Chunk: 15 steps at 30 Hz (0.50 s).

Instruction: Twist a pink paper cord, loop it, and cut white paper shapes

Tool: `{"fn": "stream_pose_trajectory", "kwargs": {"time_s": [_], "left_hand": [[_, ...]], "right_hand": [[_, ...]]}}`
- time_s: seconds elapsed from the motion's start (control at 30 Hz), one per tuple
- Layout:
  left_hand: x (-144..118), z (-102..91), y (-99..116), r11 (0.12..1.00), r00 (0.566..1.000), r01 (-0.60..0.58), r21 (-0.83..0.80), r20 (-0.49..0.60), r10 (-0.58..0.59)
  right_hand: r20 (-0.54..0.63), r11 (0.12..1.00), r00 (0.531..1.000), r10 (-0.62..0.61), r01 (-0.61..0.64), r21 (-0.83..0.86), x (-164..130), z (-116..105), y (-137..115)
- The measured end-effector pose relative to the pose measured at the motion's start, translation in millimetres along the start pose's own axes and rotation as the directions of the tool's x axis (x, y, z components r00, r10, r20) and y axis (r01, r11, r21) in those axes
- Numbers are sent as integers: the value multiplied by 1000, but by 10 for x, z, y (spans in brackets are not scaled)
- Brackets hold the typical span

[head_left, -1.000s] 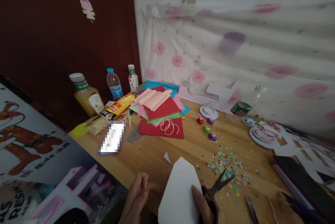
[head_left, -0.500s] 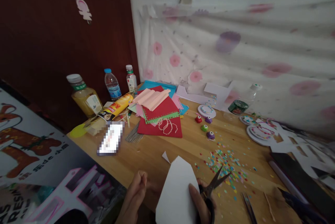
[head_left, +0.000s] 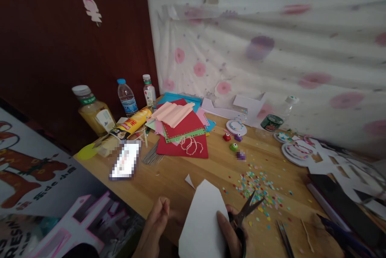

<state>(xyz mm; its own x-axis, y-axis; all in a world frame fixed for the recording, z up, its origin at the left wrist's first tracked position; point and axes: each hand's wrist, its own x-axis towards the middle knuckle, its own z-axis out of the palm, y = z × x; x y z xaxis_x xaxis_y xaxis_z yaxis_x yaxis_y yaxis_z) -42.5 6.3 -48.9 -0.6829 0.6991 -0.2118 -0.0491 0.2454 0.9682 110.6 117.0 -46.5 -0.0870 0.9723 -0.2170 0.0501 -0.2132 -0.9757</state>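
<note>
A white sheet of paper (head_left: 201,222) with a pointed top stands up at the near table edge. My right hand (head_left: 230,232) holds black scissors (head_left: 245,209), blades open and pointing up right over the confetti, while its thumb presses on the paper's right side. My left hand (head_left: 157,222) is just left of the paper, its fingertips pinched together with nothing visible between them. A small white paper offcut (head_left: 189,181) lies on the wood beyond the sheet.
On the wooden table (head_left: 217,165): coloured confetti (head_left: 256,187), a stack of coloured paper (head_left: 183,129), small punches (head_left: 233,146), a phone (head_left: 125,160), bottles (head_left: 126,97), a juice jar (head_left: 90,109), a green tape roll (head_left: 271,122), paper discs (head_left: 294,151), tweezers (head_left: 283,236). Posters (head_left: 45,193) lie left.
The view has drifted slightly right and up, so the table items sit a little further left. My hands, the paper and the scissors have hardly moved.
</note>
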Motion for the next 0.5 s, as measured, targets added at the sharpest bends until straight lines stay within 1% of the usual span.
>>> {"fn": "stream_pose_trajectory", "kwargs": {"time_s": [0.07, 0.17, 0.23, 0.33, 0.5], "left_hand": [[-21, 6, 21, 1000, 1000, -8, 3, 15, 8], [-64, 15, 39, 1000, 1000, -4, 11, 22, 4], [-82, 12, 45, 1000, 1000, 3, 8, 9, -3], [-85, -14, 45, 1000, 1000, 3, -10, 4, -3], [-67, -45, 49, 1000, 1000, 20, 11, 12, -20]], "right_hand": [[4, 998, 999, 38, -38, 41, -17, -8, -42], [-17, 996, 998, 57, -56, 70, -28, -15, -112], [-39, 993, 995, 90, -86, 85, -29, -2, -144], [-35, 981, 989, 141, -135, 137, -34, 39, -173], [-21, 982, 993, 120, -116, 148, -55, 72, -214]]}}
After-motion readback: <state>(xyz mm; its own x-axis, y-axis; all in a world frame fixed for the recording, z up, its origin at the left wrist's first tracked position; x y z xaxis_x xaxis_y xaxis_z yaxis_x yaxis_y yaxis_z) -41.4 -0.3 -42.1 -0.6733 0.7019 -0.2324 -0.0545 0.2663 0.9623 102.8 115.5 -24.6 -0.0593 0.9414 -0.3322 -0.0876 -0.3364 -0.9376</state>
